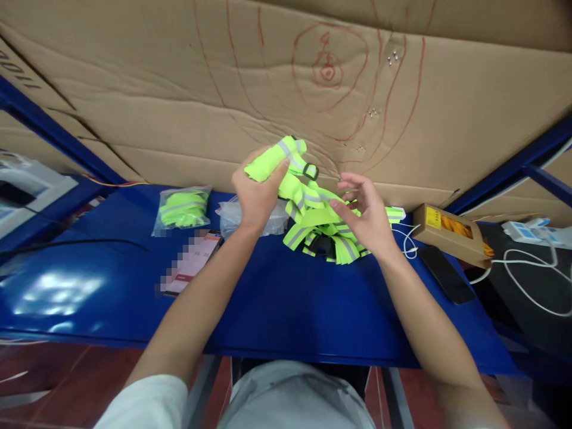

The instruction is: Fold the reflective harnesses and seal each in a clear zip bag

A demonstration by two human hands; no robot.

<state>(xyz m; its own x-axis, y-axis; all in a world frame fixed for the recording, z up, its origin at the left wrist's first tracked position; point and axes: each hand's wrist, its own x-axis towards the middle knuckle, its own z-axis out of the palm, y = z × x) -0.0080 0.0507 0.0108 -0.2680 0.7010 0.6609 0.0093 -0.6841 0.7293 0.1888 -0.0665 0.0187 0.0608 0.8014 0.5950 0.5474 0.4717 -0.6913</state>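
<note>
My left hand (258, 189) is closed around a neon yellow-green reflective strap (290, 154) with a grey stripe, held up off the table. A black buckle (310, 171) hangs at its side. Below and to the right, a loose heap of the same reflective straps (344, 245) lies on the blue table, with a black part among the folds. My right hand (364, 214) is open beside the heap, fingers apart and slightly curled. Its thumb is close to the straps; whether it touches them I cannot tell.
Left of the heap lie a clear plastic bag (230, 217) and a bagged bundle of yellow-green straps (184, 208). A partly pixelated phone (196, 262) is near my left forearm. On the right are a black phone (445, 274), a cardboard box (451, 233) and white cables (407, 243). Cardboard (156, 89) stands behind.
</note>
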